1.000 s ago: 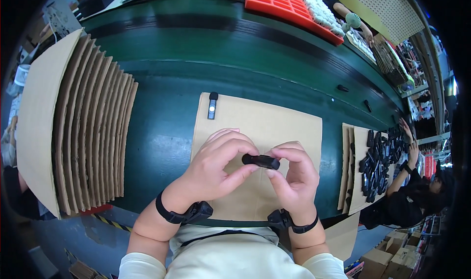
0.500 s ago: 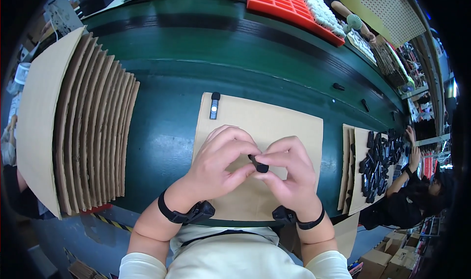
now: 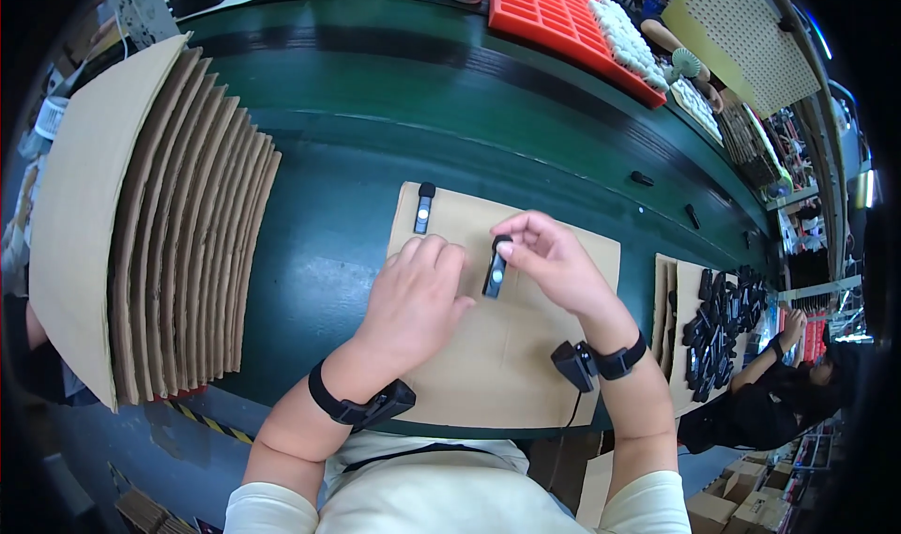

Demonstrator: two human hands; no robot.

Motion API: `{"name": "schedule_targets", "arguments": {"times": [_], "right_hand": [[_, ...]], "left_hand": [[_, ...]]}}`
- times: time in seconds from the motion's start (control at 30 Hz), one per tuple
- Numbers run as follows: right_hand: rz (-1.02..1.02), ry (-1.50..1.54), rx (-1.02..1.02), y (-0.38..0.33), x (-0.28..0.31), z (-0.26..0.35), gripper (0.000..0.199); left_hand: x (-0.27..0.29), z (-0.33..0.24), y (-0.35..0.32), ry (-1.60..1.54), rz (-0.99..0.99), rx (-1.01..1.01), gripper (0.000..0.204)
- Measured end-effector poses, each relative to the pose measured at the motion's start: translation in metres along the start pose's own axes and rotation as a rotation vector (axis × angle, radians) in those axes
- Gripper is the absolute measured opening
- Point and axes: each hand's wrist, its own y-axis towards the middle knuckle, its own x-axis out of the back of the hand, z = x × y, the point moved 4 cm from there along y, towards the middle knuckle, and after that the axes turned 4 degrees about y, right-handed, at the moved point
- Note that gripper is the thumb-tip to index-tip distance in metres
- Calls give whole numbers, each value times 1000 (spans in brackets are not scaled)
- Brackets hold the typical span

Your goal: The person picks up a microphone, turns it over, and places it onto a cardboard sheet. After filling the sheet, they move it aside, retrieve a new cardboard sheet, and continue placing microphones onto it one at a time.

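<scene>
My right hand [image 3: 554, 262] pinches a small black clip-on microphone [image 3: 495, 273] between thumb and fingers. Its dark foam cap is up at the grip, and a pale round spot shows on its body. My left hand [image 3: 410, 295] hovers over the cardboard sheet [image 3: 469, 374], loosely curled with its thumb apart; nothing shows in it, though its fingertips are hidden. A second microphone [image 3: 423, 211] of the same form lies on the sheet's far left corner, just beyond my left hand.
Upright cardboard sheets [image 3: 178, 243] crowd the left of the green table [image 3: 319, 187]. At the right, many black microphones [image 3: 718, 332] lie heaped on cardboard beside a co-worker [image 3: 779, 393]. Two loose black pieces [image 3: 642, 178] and a red compartment tray [image 3: 554, 22] lie farther back.
My hands have separated. The right has carried the microphone up and away, turning its spotted face into view; the left has let go and shifted slightly.
</scene>
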Motion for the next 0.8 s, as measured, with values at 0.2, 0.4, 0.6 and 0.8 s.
{"name": "schedule_targets", "arguments": {"times": [0.2, 0.4, 0.6, 0.8], "right_hand": [[-139, -441, 119, 42, 9, -1, 22], [-128, -482, 100, 73, 0, -3, 24], [-158, -600, 82, 87, 0, -9, 21], [-194, -742, 142, 88, 2, -11, 21]], "left_hand": [[-15, 10, -6, 237, 278, -10, 28], [-16, 13, -8, 269, 335, -25, 31], [-15, 13, -8, 272, 332, -30, 31], [-16, 11, -6, 261, 330, -35, 32]]}}
